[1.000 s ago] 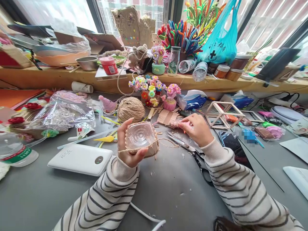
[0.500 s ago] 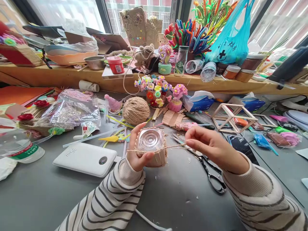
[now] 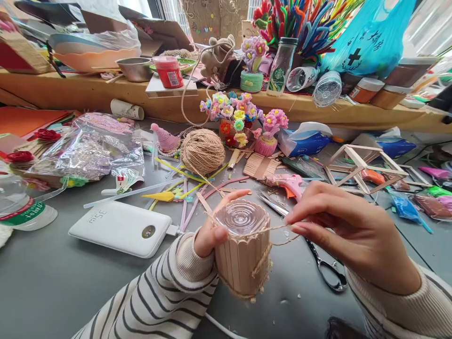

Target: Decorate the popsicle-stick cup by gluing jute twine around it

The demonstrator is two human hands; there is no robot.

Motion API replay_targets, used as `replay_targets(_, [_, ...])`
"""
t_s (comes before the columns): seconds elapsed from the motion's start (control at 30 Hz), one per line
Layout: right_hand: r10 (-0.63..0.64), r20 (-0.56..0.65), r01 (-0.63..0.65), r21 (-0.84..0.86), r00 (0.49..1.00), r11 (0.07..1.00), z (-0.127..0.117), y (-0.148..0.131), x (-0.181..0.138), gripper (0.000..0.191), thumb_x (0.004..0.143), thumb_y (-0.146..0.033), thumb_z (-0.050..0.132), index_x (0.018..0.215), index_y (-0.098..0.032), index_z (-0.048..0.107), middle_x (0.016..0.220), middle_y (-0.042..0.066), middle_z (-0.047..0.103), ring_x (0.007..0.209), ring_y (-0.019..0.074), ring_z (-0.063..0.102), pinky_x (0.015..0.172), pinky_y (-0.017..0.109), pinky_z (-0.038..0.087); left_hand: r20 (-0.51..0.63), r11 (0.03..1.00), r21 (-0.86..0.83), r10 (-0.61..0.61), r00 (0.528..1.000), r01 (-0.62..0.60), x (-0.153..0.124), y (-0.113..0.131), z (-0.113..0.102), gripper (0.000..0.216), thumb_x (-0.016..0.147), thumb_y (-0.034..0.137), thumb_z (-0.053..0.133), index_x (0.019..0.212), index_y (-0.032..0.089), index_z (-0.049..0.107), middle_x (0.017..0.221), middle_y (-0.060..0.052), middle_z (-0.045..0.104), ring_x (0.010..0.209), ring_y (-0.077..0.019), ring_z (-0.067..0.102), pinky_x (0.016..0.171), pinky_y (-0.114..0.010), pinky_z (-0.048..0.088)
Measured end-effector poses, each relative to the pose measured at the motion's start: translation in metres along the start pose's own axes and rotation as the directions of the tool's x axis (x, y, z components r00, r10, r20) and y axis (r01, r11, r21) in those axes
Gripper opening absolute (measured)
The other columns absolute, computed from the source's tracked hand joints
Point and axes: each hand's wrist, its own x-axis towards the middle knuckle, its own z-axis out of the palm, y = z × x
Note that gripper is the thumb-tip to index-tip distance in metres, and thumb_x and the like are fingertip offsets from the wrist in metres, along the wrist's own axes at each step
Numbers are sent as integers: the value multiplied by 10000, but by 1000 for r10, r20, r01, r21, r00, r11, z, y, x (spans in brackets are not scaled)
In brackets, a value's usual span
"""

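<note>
My left hand (image 3: 212, 230) is wrapped round a small cup (image 3: 243, 252) walled with wooden craft sticks, its clear plastic bottom turned up toward me. A strand of jute twine (image 3: 268, 229) runs across the cup's top and hangs in a loop down its side. My right hand (image 3: 348, 230) pinches that strand just right of the cup. The twine leads back to a twine ball (image 3: 202, 151) lying on the grey table (image 3: 52, 282).
A white power bank (image 3: 122, 228) lies left of my hands. Scissors (image 3: 326, 270) and a pink glue gun (image 3: 289, 181) lie to the right, near a wooden stick frame (image 3: 360, 162). Small pipe-cleaner flower pots (image 3: 247, 125), plastic bags and a cluttered wooden shelf (image 3: 88, 92) stand behind.
My right hand left the table, took the twine and drew it across the cup. The left hand tipped the cup and brought it nearer, showing its stick wall.
</note>
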Motion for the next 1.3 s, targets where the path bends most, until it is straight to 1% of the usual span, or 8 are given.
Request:
replay_targets(0.1, [-37,-21,36,-25,999,999,3,1,-1,64,849,-214,646,835,-251,696,687,-14,607,596,98,543,521,216,460,-23,1000,-16,-6,1000,6,0,-3,-4,725,667,548,707,1294,228,537,996,-102,702,842,-271,695,677,-355,552])
replay_targets(0.2, [-58,-20,58,-23,998,998,6,2,-1,66,855,-220,640,835,-234,701,679,-5,599,607,102,533,542,224,466,-77,997,-26,-69,995,67,-2,1,-2,735,672,557,701,1297,214,522,1024,-98,682,902,-278,669,775,-383,524])
replay_targets(0.47, [-86,3,86,-16,996,996,6,2,1,78,873,-200,620,840,-195,690,689,-2,594,630,76,520,565,180,458,-198,977,-79,-211,957,199,-4,21,19,740,633,531,746,1268,226,521,978,-54,675,917,-250,644,856,-367,472])
replay_targets(0.8, [-118,18,117,23,993,993,7,-7,0,54,856,-171,637,829,-170,684,683,-17,583,627,57,508,577,155,461,-168,957,-197,-247,954,213,-6,21,25,828,607,580,755,1299,206,495,1004,-85,680,907,-262,661,838,-388,496])
replay_targets(1.03, [-90,-6,90,5,996,996,11,2,1,52,856,-189,638,822,-187,676,693,-1,589,625,77,513,552,186,448,-186,979,9,-197,963,202,1,23,11,700,630,447,780,1244,212,540,1036,-80,690,956,-269,661,851,-377,489])
replay_targets(1.1, [-61,-3,61,7,998,998,14,9,2,45,857,-215,638,846,-194,676,687,-2,586,594,82,501,517,203,424,-192,989,95,-94,977,114,5,24,3,727,587,443,804,1221,204,540,980,-74,696,922,-273,672,839,-384,499])
replay_targets(1.17, [-18,7,17,25,1000,1000,16,17,3,60,849,-243,647,880,-196,670,690,-5,593,563,85,486,485,217,396,-216,978,149,-112,970,147,8,25,-4,751,579,404,823,1228,207,501,1028,-83,692,970,-285,666,874,-405,491])
replay_targets(1.3, [97,21,-98,67,995,993,19,27,3,92,844,-275,649,875,-189,658,751,17,642,597,104,524,494,232,399,-239,974,133,-147,960,182,9,22,-15,819,597,463,811,1263,192,420,1017,-115,703,933,-297,686,865,-445,488])
